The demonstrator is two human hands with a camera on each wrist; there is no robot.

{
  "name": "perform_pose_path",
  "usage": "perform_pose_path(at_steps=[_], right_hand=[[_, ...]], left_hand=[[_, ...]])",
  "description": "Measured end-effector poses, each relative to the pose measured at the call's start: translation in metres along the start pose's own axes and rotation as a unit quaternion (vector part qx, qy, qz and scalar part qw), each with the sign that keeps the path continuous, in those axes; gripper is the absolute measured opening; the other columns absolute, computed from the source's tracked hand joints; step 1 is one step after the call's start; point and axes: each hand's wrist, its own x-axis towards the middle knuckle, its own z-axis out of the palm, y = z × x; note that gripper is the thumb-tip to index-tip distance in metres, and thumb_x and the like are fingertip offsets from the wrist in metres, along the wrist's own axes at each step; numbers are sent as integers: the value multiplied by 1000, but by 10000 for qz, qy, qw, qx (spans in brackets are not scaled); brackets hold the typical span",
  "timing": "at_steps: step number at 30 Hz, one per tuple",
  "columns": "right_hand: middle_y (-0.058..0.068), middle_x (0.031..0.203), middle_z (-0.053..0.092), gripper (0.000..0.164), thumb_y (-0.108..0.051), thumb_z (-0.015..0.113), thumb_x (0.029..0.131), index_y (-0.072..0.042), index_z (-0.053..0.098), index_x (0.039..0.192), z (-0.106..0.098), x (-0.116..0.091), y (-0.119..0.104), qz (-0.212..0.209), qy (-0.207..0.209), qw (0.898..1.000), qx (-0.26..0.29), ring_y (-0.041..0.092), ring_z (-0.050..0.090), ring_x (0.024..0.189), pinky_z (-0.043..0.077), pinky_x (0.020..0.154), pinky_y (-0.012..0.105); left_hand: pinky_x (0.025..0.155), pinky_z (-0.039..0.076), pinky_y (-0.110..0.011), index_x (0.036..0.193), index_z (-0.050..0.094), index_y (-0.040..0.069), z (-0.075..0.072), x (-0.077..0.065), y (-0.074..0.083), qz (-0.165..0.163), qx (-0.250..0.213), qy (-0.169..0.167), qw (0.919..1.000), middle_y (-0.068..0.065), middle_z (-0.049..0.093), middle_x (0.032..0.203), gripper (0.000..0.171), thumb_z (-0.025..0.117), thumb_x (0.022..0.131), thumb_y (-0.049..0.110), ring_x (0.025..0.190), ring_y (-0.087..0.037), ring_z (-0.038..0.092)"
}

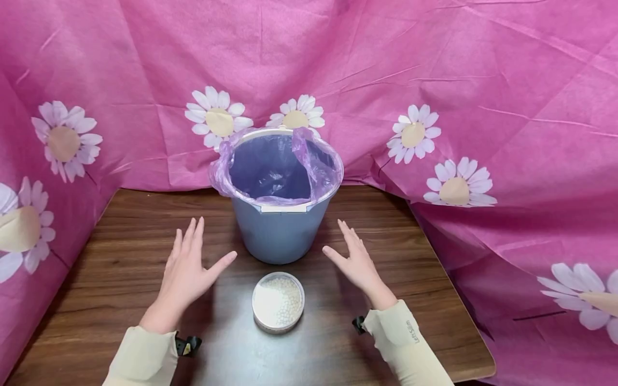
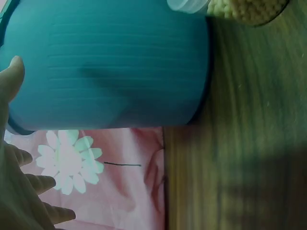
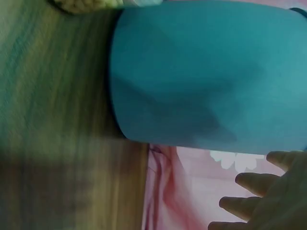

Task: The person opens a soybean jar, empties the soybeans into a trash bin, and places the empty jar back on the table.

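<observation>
A blue-grey bucket (image 1: 282, 233) stands upright towards the back of the table, lined with a thin purple plastic bag (image 1: 318, 166) folded over its rim. In front of it sits a round, clear-lidded container (image 1: 278, 302) with many small whitish balls or tips inside, also partly seen as yellowish tips (image 2: 247, 8) in the left wrist view. My left hand (image 1: 188, 273) hovers left of the bucket, fingers straight and thumb spread. On the other side, my right hand (image 1: 357, 262) holds the same spread pose. Neither hand grips anything, and both are apart from bucket and container.
The brown wood-grain table (image 1: 425, 332) narrows towards the back. A pink cloth (image 1: 367, 53) printed with white daisies hangs behind it and along both sides. Black straps (image 1: 188, 346) show at the cuffs of the pale sleeves (image 1: 145, 356).
</observation>
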Motion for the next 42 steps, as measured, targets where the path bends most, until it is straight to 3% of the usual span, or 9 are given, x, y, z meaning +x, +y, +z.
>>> perform_pose_path(at_steps=[5, 9, 15, 25, 32, 40, 42], right_hand=[[7, 163, 29, 73, -48, 61, 94, -29, 28, 157, 11, -6, 2, 332, -23, 9981, 527, 32, 23, 151, 22, 120, 59], [8, 159, 37, 66, -42, 62, 96, -28, 34, 155, 21, -10, 2, 396, 56, 9949, 925, 35, 33, 146, 27, 117, 59], [5, 155, 44, 61, -34, 62, 97, -24, 39, 152, 36, -18, 2, 204, 34, 9890, 1463, 30, 34, 146, 28, 118, 55], [13, 151, 48, 57, -17, 63, 97, -9, 42, 150, 64, -29, 3, -135, -267, 9724, 2313, 33, 42, 141, 29, 117, 56], [11, 151, 48, 57, -16, 64, 97, -9, 42, 150, 82, -37, 5, -108, -657, 9693, 2365, 28, 44, 141, 33, 116, 51], [19, 154, 41, 66, -15, 67, 94, 0, 36, 151, 97, -47, 12, -463, -1175, 9597, 2511, 37, 41, 141, 34, 114, 55], [18, 155, 40, 71, -17, 70, 92, -2, 35, 151, 99, -50, 13, -510, -1270, 9585, 2500, 37, 43, 139, 36, 114, 50]], left_hand=[[108, 21, -76, 161, 5, 16, 13, -5, 0, -39, -337, -78, 9994, -14, 12, 166, 103, 63, 88, 61, 148, -50, 13], [113, 21, -70, 160, 6, 14, 24, -9, 3, -38, -557, -271, 9981, -14, 13, 166, 102, 63, 89, 60, 149, -47, 15], [116, 23, -65, 159, 11, 8, 40, -17, 6, -6, -869, -439, 9952, -19, 18, 164, 99, 65, 90, 54, 149, -44, 19], [113, 29, -65, 160, 8, 12, 68, -37, 8, -138, -1283, -903, 9875, -28, 25, 159, 103, 69, 87, 52, 144, -49, 29], [111, 31, -65, 159, 12, 10, 89, -53, 6, -94, -1733, -1108, 9786, -23, 27, 160, 110, 79, 80, 46, 142, -48, 33], [114, 27, -63, 156, 13, 0, 107, -65, 0, 40, -2271, -1313, 9650, -29, 30, 157, 123, 90, 68, 36, 143, -47, 32], [115, 25, -62, 156, 12, -1, 109, -67, -3, 35, -2331, -1399, 9623, -29, 30, 157, 128, 93, 63, 35, 144, -46, 31]])
